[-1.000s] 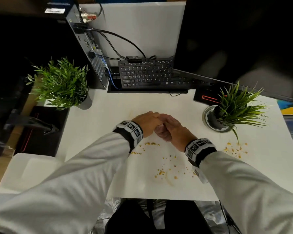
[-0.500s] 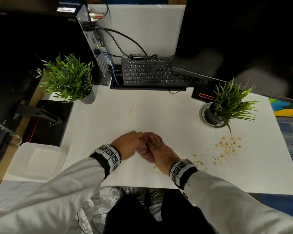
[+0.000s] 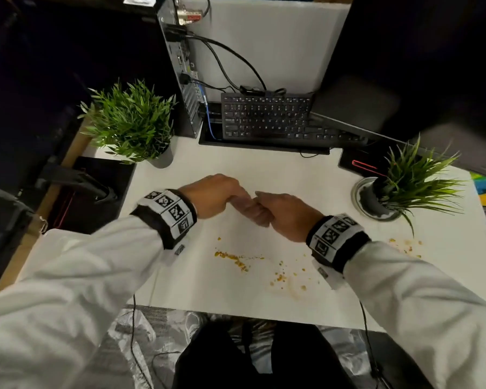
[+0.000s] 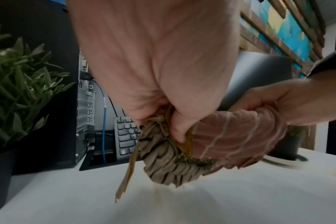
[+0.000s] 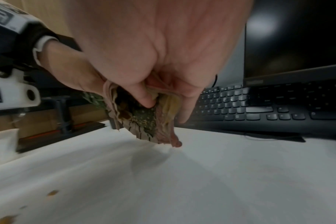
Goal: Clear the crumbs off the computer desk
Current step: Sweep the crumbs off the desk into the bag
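Crumbs below cloth in both hands' grip.

Light: dim room, bright white counter
Shadows: soft, beneath the cloth
Blur: wrist views smeared
Edges: wide-angle bending

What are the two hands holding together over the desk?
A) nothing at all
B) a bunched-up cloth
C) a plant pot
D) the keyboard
B: the wrist views show the left hand and right hand both gripping one bunched cloth above the desk; crumbs lie nearer the person.
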